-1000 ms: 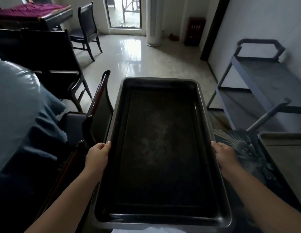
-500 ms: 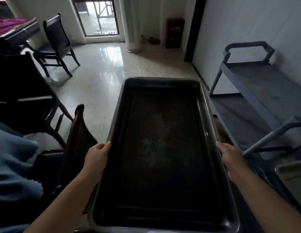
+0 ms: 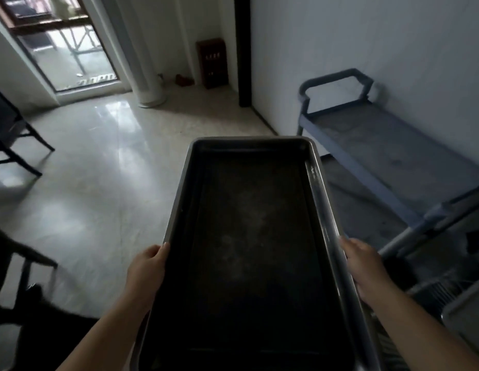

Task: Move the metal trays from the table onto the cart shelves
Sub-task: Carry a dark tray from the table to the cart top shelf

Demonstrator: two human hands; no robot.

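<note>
Fingers [image 3: 163, 250] of both hands clamp the metal tray's [image 3: 254, 236] long rims; its long axis points forward, with the cart [image 3: 393, 162] ahead-right, nearer the right hand [image 3: 364, 266].

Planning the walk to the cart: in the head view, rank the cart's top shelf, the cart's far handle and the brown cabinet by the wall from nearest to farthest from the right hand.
From the right hand, gripping the tray's right rim:
1. Cart's top shelf, ahead to the right.
2. Cart's far handle, at the shelf's far end.
3. Brown cabinet, against the back wall, ahead to the left.
</note>
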